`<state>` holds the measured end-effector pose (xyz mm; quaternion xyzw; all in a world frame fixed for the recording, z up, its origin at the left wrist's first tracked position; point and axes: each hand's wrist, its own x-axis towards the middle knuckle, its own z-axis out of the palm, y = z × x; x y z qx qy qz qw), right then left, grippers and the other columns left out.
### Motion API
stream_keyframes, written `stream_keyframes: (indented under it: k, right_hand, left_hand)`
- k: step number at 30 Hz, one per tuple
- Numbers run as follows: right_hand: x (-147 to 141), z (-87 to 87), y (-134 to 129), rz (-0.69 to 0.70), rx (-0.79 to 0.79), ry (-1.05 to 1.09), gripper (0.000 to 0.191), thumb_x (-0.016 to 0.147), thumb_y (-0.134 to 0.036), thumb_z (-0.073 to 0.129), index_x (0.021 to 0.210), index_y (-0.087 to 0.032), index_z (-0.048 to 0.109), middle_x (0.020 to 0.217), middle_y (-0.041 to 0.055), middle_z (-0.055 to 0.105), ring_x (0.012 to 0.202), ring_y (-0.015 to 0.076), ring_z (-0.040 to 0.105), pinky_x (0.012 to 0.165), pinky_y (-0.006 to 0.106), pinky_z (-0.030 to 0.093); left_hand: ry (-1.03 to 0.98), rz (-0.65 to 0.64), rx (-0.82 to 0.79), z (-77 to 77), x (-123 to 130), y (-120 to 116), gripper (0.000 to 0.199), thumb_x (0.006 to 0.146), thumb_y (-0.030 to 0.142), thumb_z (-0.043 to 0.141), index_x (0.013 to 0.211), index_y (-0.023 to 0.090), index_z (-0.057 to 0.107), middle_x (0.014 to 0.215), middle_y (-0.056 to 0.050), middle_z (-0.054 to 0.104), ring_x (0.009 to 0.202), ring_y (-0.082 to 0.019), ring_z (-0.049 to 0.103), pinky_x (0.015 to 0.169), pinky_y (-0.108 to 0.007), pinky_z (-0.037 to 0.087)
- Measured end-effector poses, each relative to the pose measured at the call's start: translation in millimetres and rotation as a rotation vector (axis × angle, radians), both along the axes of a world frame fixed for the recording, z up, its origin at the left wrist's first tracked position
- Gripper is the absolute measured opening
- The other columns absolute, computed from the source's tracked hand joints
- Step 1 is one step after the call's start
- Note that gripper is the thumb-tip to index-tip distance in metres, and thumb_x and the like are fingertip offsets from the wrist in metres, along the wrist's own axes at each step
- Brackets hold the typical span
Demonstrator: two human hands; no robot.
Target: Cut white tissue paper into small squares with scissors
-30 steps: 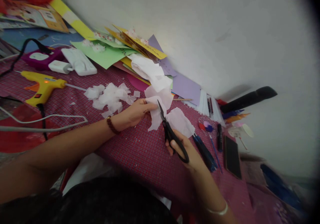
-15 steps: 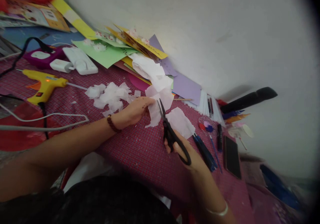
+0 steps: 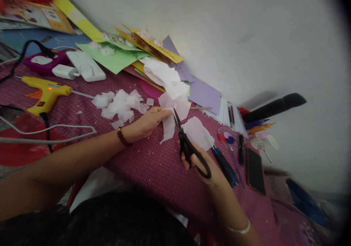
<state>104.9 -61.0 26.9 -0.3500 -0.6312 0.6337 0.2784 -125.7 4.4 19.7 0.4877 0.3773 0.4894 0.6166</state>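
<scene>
A red checked cloth covers the bench (image 3: 142, 165). Over its middle, the left hand (image 3: 149, 123) pinches a thin white paper (image 3: 168, 127). The right hand (image 3: 201, 154) holds black scissors (image 3: 180, 133), tips a bit apart, by the paper. Pulling the paper gently tight, with fingers away from the tips, should help small snips go neatly. White scraps (image 3: 122, 105) sit near the left hand, then a yellow glue gun (image 3: 48, 92) farther out.

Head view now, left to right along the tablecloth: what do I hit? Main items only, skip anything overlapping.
Glue gun → paper scraps → scissors → black marker → phone.
</scene>
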Motion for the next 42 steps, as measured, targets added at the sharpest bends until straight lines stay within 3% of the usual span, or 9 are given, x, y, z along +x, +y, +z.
stream_keyframes:
  k: [4, 13, 18, 21, 25, 29, 34, 39, 42]
  right_hand:
    - [-2.6, -1.3, -0.1, -0.015, -0.006, 0.019, 0.042, 0.087, -0.062, 0.06, 0.096, -0.021, 0.057, 0.08, 0.0004, 0.055, 0.058, 0.01, 0.046, 0.055, 0.027, 0.036]
    - [-4.7, -1.1, -2.9, -0.063, -0.044, 0.018, 0.041, 0.086, -0.061, 0.062, 0.094, -0.02, 0.058, 0.076, -0.0005, 0.056, 0.053, 0.0088, 0.045, 0.05, 0.026, 0.035]
    - [-6.5, -0.7, -4.1, -0.086, -0.047, -0.023, 0.044, 0.086, -0.061, 0.062, 0.098, -0.02, 0.057, 0.068, -0.0035, 0.053, 0.047, 0.0076, 0.041, 0.046, 0.025, 0.03]
    - [-6.7, -0.8, -4.1, -0.099, -0.023, -0.032, 0.044, 0.087, -0.062, 0.06, 0.098, -0.019, 0.057, 0.066, -0.0038, 0.052, 0.047, 0.008, 0.041, 0.047, 0.025, 0.031]
    - [-3.3, -1.2, -2.7, -0.074, 0.025, -0.035, 0.053, 0.085, -0.066, 0.06, 0.112, -0.02, 0.056, 0.077, -0.0003, 0.055, 0.058, 0.0113, 0.046, 0.055, 0.028, 0.037]
    - [3.8, -1.2, -1.8, -0.045, 0.057, -0.054, 0.059, 0.087, -0.068, 0.054, 0.125, -0.022, 0.052, 0.092, 0.0046, 0.056, 0.074, 0.0169, 0.051, 0.07, 0.033, 0.044]
    - [2.9, 3.2, -0.8, 0.014, 0.05, -0.098, 0.061, 0.086, -0.07, 0.056, 0.124, -0.022, 0.053, 0.09, 0.0044, 0.056, 0.072, 0.0163, 0.051, 0.069, 0.033, 0.044]
    - [-22.0, 14.2, 5.3, 0.099, 0.053, -0.157, 0.058, 0.086, -0.066, 0.058, 0.12, -0.02, 0.054, 0.086, 0.0028, 0.053, 0.071, 0.0155, 0.049, 0.065, 0.032, 0.042]
    - [-44.6, 19.0, 11.9, 0.137, 0.066, -0.163, 0.061, 0.083, -0.066, 0.062, 0.121, -0.019, 0.054, 0.089, 0.0029, 0.053, 0.071, 0.0147, 0.049, 0.063, 0.031, 0.041]
  left_hand:
    - [-0.036, -0.054, -0.038, 4.6, 1.8, -2.6, 0.025, 0.085, 0.026, 0.053, 0.063, 0.017, 0.057, 0.06, -0.001, 0.059, 0.053, -0.01, 0.051, 0.053, -0.023, 0.04]
    - [-0.052, -0.084, -0.037, 7.8, 3.7, -4.2, 0.023, 0.083, 0.025, 0.052, 0.063, 0.016, 0.058, 0.06, 0.0, 0.06, 0.052, -0.009, 0.051, 0.052, -0.021, 0.041]
    - [-0.063, -0.092, -0.025, 1.5, 3.4, -2.9, 0.021, 0.081, 0.031, 0.058, 0.067, 0.015, 0.059, 0.062, 0.0, 0.061, 0.053, -0.009, 0.052, 0.053, -0.022, 0.042]
    - [-0.068, -0.131, -0.039, 1.9, 2.7, -3.6, 0.012, 0.073, 0.025, 0.065, 0.076, 0.013, 0.063, 0.071, -0.002, 0.066, 0.059, -0.011, 0.057, 0.056, -0.023, 0.045]
    - [-0.059, -0.177, -0.06, 9.3, -1.4, -4.2, 0.011, 0.068, 0.017, 0.066, 0.077, 0.013, 0.063, 0.07, -0.002, 0.065, 0.06, -0.01, 0.059, 0.054, -0.021, 0.045]
    - [-0.077, -0.095, -0.095, 19.7, -8.6, -1.6, 0.009, 0.073, 0.016, 0.065, 0.07, 0.015, 0.056, 0.058, 0.003, 0.057, 0.049, -0.006, 0.051, 0.049, -0.018, 0.04]
    - [0.018, 0.049, -0.058, 28.0, -21.8, -2.7, 0.015, 0.081, 0.02, 0.063, 0.069, 0.016, 0.056, 0.055, 0.004, 0.053, 0.046, -0.005, 0.047, 0.048, -0.017, 0.037]
    - [0.099, 0.03, -0.04, 28.0, -49.8, -15.4, 0.021, 0.083, 0.028, 0.063, 0.067, 0.017, 0.055, 0.057, 0.004, 0.054, 0.049, -0.006, 0.049, 0.051, -0.018, 0.04]
    - [0.141, 0.082, -0.032, 29.7, -70.9, -25.4, 0.022, 0.081, 0.031, 0.066, 0.068, 0.016, 0.057, 0.06, 0.003, 0.056, 0.051, -0.006, 0.05, 0.051, -0.018, 0.039]
